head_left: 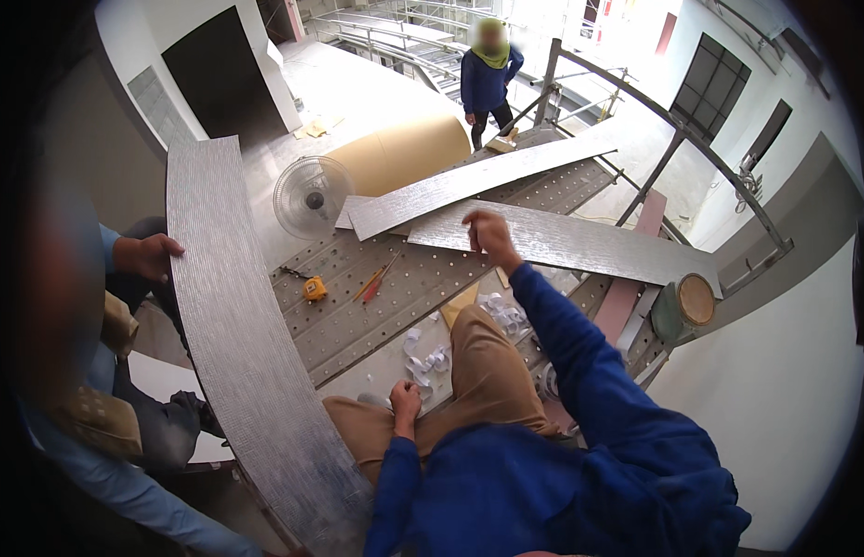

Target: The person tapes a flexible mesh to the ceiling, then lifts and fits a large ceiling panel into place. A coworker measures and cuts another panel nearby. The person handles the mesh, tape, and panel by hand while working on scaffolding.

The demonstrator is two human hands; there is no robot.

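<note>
My left hand (406,401) is closed beside my thigh, near curled white paper strips (437,360); whatever it may hold is hidden. My right hand (490,234), fingers curled in, is raised in front of a silvery textured plank (562,238) on the perforated metal platform. Nothing I can name shows in its grip. A second silvery plank (478,178) lies partly across the first. To my left stands a long grey textured panel (232,306), its left edge touched by a co-worker's hand (154,255).
The metal platform (344,320) carries a yellow tape measure (313,289) and a red-handled tool (372,291). Beyond it are a fan (311,197) and a large tan roll (404,158). A green can (678,309) stands right, near metal railings (673,148). Another person (488,79) stands far off.
</note>
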